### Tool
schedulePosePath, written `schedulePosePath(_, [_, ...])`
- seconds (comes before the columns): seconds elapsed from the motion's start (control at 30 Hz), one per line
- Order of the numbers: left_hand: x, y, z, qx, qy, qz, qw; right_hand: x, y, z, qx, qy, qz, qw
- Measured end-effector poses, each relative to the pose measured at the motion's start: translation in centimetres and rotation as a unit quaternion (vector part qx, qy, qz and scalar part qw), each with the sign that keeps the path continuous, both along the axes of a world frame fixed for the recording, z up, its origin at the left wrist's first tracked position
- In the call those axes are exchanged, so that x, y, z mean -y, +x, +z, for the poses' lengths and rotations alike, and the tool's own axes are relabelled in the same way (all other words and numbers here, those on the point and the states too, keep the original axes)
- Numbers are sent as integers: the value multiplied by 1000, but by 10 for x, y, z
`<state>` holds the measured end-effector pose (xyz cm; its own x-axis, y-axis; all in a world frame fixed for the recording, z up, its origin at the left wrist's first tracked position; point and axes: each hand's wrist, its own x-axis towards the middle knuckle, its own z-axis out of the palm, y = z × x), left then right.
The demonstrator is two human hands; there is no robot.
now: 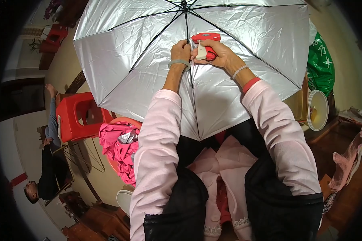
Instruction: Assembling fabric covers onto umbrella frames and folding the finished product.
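A wide open umbrella (157,76) with a silver lining and thin black ribs spreads in front of me, its inside facing up. My left hand (180,52) is closed on a black rib, with the thumb and fingers pinched near the lining. Close beside it, my right hand (217,54) grips a small red and white hand tool (205,37), perhaps trigger-worked; its exact kind is not clear. The tool's front end points at the same rib, and the fingers hide part of it. The ribs meet at a black hub (184,4) at the top edge.
To the left stand a red plastic stool (74,118) and a basin heaped with bright pink cloth (118,150). Farther left a person (54,168) sits with one leg stretched out. At the right are a green bag (321,64) and a white bucket (317,110).
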<state>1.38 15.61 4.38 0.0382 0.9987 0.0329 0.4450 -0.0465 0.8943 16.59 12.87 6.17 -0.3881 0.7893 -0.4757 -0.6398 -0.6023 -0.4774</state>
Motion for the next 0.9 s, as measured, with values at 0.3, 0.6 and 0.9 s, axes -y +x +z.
schedulePosePath(0.3, [3, -2, 7, 15, -7, -20, 1000, -5, 3, -6, -61, -9, 10, 998])
schedulePosePath(0.6, [3, -2, 4, 39, -12, -15, 999, -3, 2, -7, -55, 16, 19, 998])
schedulePosePath(0.9, [1, -2, 2, -10, 34, 8, 999, -2, 1, -5, -51, 3, 9, 999])
